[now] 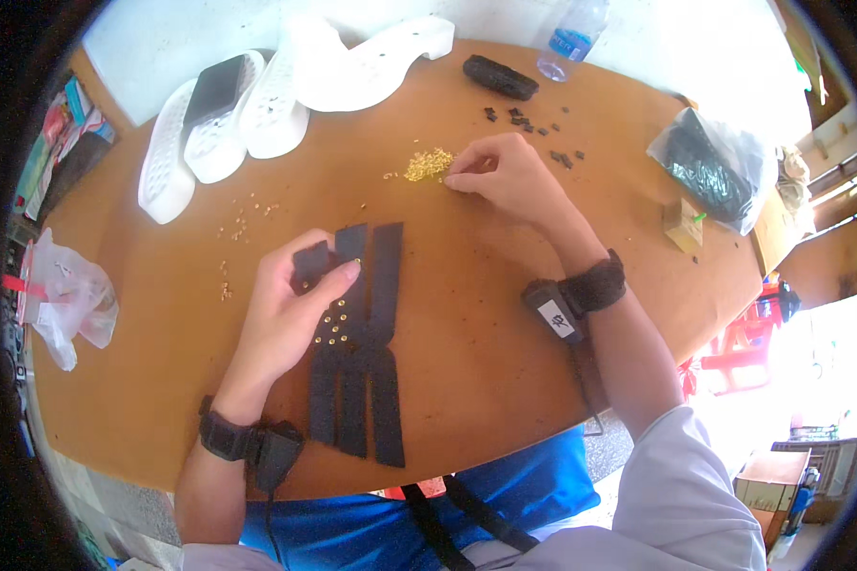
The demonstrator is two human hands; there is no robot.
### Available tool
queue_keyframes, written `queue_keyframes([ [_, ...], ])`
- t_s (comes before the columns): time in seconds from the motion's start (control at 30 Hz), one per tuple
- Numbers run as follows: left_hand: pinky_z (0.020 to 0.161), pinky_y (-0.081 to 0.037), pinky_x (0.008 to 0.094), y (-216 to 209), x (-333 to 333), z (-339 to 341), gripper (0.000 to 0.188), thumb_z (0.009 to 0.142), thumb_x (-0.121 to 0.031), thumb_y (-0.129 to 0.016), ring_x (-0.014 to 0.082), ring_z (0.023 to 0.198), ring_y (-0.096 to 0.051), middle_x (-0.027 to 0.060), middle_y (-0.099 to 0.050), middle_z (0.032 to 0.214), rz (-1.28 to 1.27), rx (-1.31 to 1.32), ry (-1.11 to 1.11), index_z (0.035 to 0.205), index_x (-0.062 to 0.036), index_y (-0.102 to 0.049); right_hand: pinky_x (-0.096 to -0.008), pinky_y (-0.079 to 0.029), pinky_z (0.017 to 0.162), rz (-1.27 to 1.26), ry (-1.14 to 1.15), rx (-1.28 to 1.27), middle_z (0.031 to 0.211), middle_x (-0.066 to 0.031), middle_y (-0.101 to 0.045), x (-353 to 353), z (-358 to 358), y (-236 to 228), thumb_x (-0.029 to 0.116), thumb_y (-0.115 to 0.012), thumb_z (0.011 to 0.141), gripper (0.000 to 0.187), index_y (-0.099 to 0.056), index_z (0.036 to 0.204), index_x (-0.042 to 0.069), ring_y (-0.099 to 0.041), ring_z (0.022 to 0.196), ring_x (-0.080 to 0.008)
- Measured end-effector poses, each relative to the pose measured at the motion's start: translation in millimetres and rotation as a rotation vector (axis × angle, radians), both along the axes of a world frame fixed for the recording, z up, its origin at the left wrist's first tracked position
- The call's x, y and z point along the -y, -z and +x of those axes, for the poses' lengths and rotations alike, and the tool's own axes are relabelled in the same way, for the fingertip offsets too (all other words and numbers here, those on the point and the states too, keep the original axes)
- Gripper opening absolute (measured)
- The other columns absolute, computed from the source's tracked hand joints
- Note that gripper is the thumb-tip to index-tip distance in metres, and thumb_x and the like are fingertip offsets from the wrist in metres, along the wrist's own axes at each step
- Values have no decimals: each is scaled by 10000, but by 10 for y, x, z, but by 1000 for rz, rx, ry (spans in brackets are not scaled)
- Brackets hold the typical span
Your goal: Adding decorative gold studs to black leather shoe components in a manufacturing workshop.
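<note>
My left hand point(286, 303) grips a dark slotted strap piece point(353, 355) by its upper left part, thumb on top and fingers underneath. The piece lies on the table, cut into several long strips, with small gold eyelets point(334, 328) set in its left middle. Further up, my right hand point(507, 173) is at the right edge of a pile of gold eyelets point(427, 165), thumb and forefinger pinched together. What the fingertips hold, if anything, is too small to make out. Black wristbands with small boxes sit on both wrists.
White shoe soles point(167, 162) line the back left, a black phone point(215, 90) resting on one. Loose eyelets point(241, 225) lie left. At the back are a black roll point(501, 77), a water bottle point(568, 43) and black scraps point(521, 120). Plastic bags point(709, 167) flank the table.
</note>
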State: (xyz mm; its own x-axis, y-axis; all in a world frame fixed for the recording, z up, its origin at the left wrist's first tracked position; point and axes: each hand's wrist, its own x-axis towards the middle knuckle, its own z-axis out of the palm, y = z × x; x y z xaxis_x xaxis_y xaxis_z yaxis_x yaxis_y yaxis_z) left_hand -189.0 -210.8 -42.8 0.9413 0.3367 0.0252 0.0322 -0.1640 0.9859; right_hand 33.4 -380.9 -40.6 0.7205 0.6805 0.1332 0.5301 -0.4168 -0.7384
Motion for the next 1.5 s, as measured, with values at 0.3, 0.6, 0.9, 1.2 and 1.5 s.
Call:
queue_keyframes([
  [0.3, 601, -400, 191, -31, -38, -13, 88, 870, -38, -637, 10, 682, -497, -48, -571, 744, -18, -9, 46, 825, -31, -561, -222, -424, 525, -5, -123, -151, 760, -7, -656, 51, 55, -32, 116, -700, 793, 128, -721, 880, 25, -537, 637, -69],
  [0.6, 616, -432, 190, -52, -26, -23, 48, 883, -55, -627, 21, 699, -532, -32, -606, 777, -65, -34, 42, 871, -21, -594, -287, -521, 678, -50, -82, -40, 761, -82, -706, 4, 5, -6, 140, -743, 754, 136, -737, 847, 41, -645, 697, -153],
  [0.9, 620, -391, 188, 36, -22, 25, 114, 907, -145, -626, 19, 687, -496, -64, -558, 746, -9, -20, -65, 861, -43, -602, -276, -492, 635, 82, -246, -107, 737, -50, -682, -35, -315, -205, 148, -718, 808, 138, -719, 867, 23, -593, 660, -115],
  [1.2, 559, -322, 218, 136, -72, 32, 240, 936, -216, -617, 19, 634, -397, -76, -471, 674, -31, -18, -145, 779, -41, -569, -246, -479, 709, 91, -446, -230, 836, -4, -614, -299, -776, -107, 107, -674, 872, 116, -648, 898, -2, -565, 782, -78],
  [1.5, 543, -317, 211, 107, -55, 29, 245, 935, -219, -622, 12, 619, -391, -81, -474, 662, -43, -16, -115, 771, -42, -583, -230, -458, 671, 117, -416, -202, 804, 3, -599, -331, -815, -40, 117, -674, 878, 116, -645, 893, 5, -539, 748, -63],
])
